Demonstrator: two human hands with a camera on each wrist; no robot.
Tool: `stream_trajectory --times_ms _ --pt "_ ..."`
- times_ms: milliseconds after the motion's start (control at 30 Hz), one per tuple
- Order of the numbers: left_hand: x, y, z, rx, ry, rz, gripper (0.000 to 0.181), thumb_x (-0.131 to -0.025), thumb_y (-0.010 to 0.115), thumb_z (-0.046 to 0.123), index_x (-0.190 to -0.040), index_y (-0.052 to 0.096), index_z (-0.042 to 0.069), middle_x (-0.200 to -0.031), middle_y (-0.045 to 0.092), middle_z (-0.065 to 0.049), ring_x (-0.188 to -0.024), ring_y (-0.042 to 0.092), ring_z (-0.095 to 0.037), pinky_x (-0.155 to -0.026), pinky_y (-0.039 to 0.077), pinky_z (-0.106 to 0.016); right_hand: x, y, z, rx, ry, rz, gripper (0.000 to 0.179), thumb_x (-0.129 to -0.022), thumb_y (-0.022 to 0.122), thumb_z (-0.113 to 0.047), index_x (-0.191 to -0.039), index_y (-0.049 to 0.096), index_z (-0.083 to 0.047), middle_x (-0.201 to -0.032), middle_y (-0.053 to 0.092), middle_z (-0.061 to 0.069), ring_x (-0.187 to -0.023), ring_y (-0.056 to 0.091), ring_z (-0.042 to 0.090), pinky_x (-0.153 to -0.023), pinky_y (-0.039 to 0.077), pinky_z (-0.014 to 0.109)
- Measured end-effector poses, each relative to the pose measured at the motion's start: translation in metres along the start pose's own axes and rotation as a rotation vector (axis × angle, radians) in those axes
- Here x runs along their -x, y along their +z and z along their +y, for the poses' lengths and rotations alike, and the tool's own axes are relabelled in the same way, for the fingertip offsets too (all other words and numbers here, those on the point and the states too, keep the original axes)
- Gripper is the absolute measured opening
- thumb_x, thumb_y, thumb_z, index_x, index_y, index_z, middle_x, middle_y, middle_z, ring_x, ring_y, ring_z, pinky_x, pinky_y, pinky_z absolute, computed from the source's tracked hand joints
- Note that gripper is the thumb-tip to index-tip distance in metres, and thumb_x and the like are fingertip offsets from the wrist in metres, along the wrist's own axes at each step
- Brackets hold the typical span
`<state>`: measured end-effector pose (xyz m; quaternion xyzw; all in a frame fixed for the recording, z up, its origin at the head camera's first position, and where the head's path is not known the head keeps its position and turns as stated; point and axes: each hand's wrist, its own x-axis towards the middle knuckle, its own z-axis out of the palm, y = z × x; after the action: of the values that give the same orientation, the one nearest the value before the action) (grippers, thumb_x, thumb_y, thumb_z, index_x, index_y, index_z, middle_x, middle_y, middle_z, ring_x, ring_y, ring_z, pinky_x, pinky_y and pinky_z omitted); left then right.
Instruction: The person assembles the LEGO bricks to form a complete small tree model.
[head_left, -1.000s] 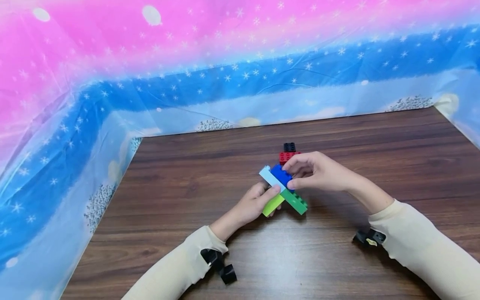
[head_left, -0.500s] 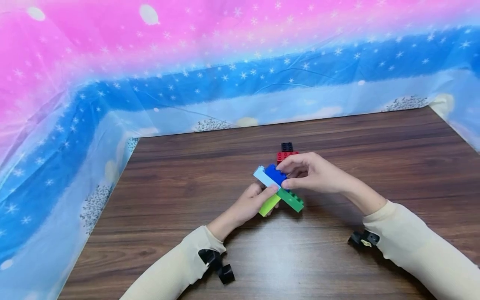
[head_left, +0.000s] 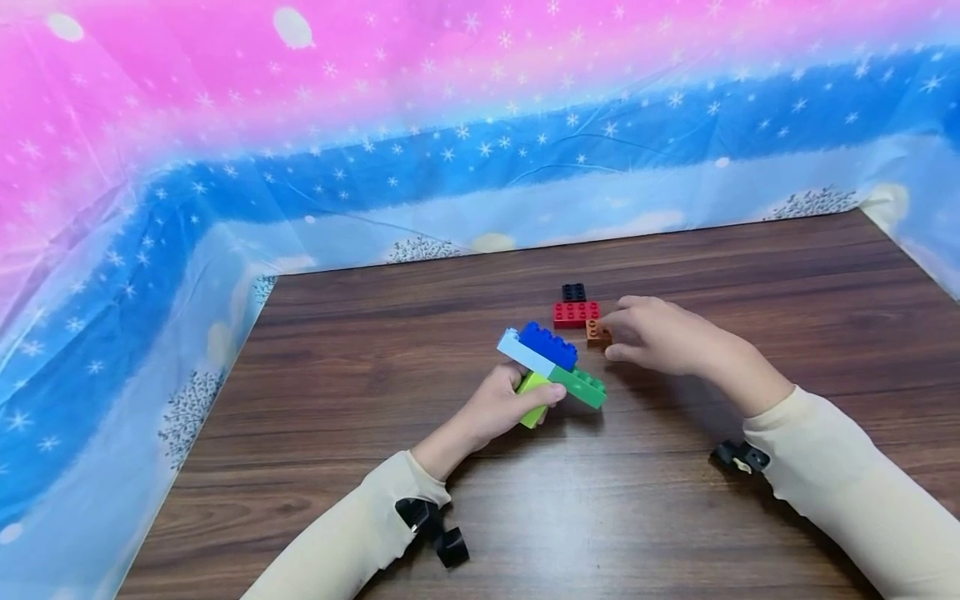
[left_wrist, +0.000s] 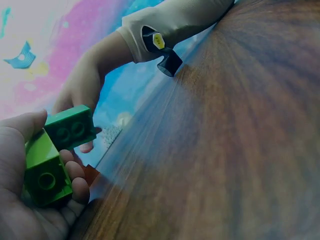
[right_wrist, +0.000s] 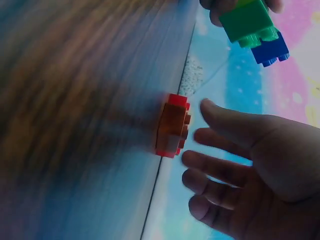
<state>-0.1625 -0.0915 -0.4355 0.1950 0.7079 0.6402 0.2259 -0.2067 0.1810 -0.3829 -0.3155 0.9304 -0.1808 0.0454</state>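
Note:
My left hand [head_left: 506,402] grips a joined set of toy building bricks above the table, thumb across a lime green brick [head_left: 531,398]. Joined with it are a light blue brick [head_left: 525,353], a dark blue brick [head_left: 548,345] and a green brick [head_left: 579,387], which juts out to the right. My right hand [head_left: 663,337] holds nothing; its fingers are spread beside an orange-brown brick [head_left: 597,333]. In the right wrist view, a gap shows between those fingertips and the orange-brown brick [right_wrist: 172,122].
Behind the orange-brown brick lies a red brick [head_left: 576,314], and beyond it a black brick [head_left: 573,292]. The wooden table [head_left: 360,350] ends at a patterned pink and blue cloth [head_left: 420,192]. Each sleeve carries a black mount [head_left: 431,525].
My right hand has let go of the dark blue brick and moved right to the orange-brown brick, now uncovered. The brick set has turned slightly in my left hand.

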Motion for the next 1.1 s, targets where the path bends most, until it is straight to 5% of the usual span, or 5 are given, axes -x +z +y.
stream_trajectory --times_ms 200,333,467,733,1100 --pt "0.001 -0.001 -0.002 -0.017 0.024 0.023 0.023 -0.104 0.067 0.013 -0.122 0.064 0.0 -0.079 0.063 -0.007 -0.065 0.06 -0.014 -0.06 0.051 -0.026 -0.002 0.004 -0.004 -0.006 -0.046 -0.021 0.014 -0.086 0.088 -0.014 -0.09 0.076 -0.009 -0.099 0.066 0.002 -0.088 0.061 0.018 -0.078 0.056 0.041" --pt "0.002 -0.001 -0.003 -0.02 0.027 0.028 0.02 -0.104 0.066 0.014 -0.117 0.064 -0.001 -0.082 0.064 -0.006 -0.065 0.061 -0.014 -0.061 0.053 -0.026 -0.002 0.005 -0.007 -0.097 -0.094 -0.105 0.03 -0.084 0.088 -0.008 -0.074 0.062 -0.017 -0.085 0.063 -0.005 -0.073 0.053 0.011 -0.066 0.048 0.033" --pt "0.001 -0.001 -0.003 -0.012 0.022 0.029 0.02 -0.104 0.067 0.017 -0.113 0.065 -0.001 -0.085 0.065 -0.006 -0.066 0.064 -0.015 -0.061 0.055 -0.027 0.001 0.001 -0.007 -0.246 -0.1 -0.177 0.025 -0.088 0.085 -0.012 -0.077 0.063 -0.018 -0.076 0.063 -0.01 -0.065 0.054 0.008 -0.06 0.046 0.028" --pt "0.0 -0.001 -0.002 0.002 0.027 0.013 0.03 -0.103 0.069 0.01 -0.13 0.062 0.0 -0.096 0.072 -0.016 -0.071 0.071 -0.017 -0.063 0.059 -0.029 0.006 -0.011 -0.006 -0.542 -0.102 -0.135 0.013 -0.097 0.078 -0.019 -0.092 0.067 -0.014 -0.087 0.07 -0.001 -0.078 0.064 0.018 -0.07 0.054 0.031" --pt "0.0 -0.001 0.0 0.007 0.036 0.021 0.024 -0.105 0.066 0.014 -0.123 0.065 -0.002 -0.093 0.073 -0.02 -0.069 0.071 -0.017 -0.063 0.059 -0.028 0.002 -0.004 -0.021 -0.59 -0.143 -0.091 0.011 -0.097 0.079 -0.018 -0.095 0.07 -0.013 -0.092 0.076 -0.003 -0.084 0.072 0.022 -0.074 0.058 0.032"
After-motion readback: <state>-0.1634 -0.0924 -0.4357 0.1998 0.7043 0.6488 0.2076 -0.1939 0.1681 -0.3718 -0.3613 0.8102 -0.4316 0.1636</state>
